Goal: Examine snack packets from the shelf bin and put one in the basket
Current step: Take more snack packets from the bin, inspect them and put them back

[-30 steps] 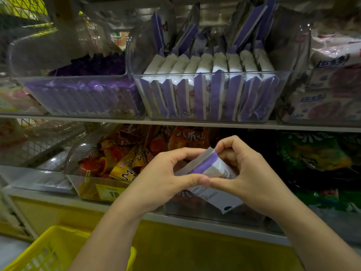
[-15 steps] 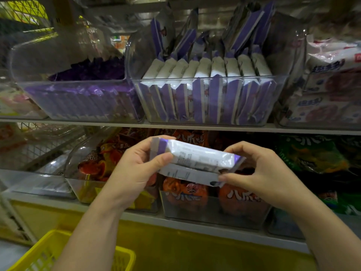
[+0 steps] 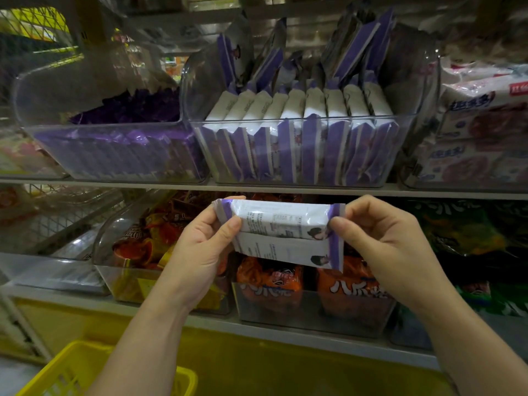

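Held: white foil snack packets with purple ends [image 3: 281, 224], two stacked level, printed backs facing the viewer.
Left hand [image 3: 197, 252]: pinches the left end, thumb in front.
Right hand [image 3: 383, 238]: pinches the right end.
Above: clear plastic shelf bin [image 3: 423, 81], packed with matching upright packets.
Lower left: yellow plastic mesh basket [image 3: 71, 367].

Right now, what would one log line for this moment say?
step: examine | left hand: pinches packets, left end | right hand: pinches right end | basket: lower left

One head-worn camera looks forward and slightly down, close to the shelf [image 3: 285, 187], with the hands [image 3: 200, 252] near below centre.
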Demonstrator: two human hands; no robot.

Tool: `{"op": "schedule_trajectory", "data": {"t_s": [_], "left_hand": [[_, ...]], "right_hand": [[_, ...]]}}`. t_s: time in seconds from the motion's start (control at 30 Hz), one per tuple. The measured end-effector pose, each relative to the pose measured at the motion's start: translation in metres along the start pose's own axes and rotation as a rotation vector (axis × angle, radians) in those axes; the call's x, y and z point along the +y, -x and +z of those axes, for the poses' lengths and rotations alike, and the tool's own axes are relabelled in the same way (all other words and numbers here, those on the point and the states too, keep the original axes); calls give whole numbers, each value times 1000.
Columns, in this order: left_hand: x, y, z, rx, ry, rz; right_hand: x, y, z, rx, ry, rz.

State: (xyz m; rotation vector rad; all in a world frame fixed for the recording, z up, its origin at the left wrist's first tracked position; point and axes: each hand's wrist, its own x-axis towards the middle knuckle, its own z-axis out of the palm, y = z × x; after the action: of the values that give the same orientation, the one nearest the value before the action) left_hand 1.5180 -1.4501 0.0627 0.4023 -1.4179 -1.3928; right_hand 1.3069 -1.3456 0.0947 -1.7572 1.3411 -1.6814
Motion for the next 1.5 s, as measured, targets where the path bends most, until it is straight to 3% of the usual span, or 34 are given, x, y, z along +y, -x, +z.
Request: {"op": "schedule_trajectory", "data": {"t_s": [0.17,0.27,0.37,0.5,0.67,0.97,1.5], "left_hand": [[-2,5,26,213,-215,86],[-2,10,37,325,-560,191],[3,12,41,220,-900,368],[3,13,41,65,-1132,536],[-6,12,42,72,-1222,649],[-17,9,39,391,-1295,886],[-16,3,13,516,-1263,993]], "right_hand": [[-4,-2,2,87,-64,71],[-1,-1,7,130,-97,136],[0,0,8,130,-74,128],[-2,-1,8,129,-44,78],[-5,3,14,71,12,10],[1,7,21,91,-75,-46],[14,13,24,171,-152,-128]]}}
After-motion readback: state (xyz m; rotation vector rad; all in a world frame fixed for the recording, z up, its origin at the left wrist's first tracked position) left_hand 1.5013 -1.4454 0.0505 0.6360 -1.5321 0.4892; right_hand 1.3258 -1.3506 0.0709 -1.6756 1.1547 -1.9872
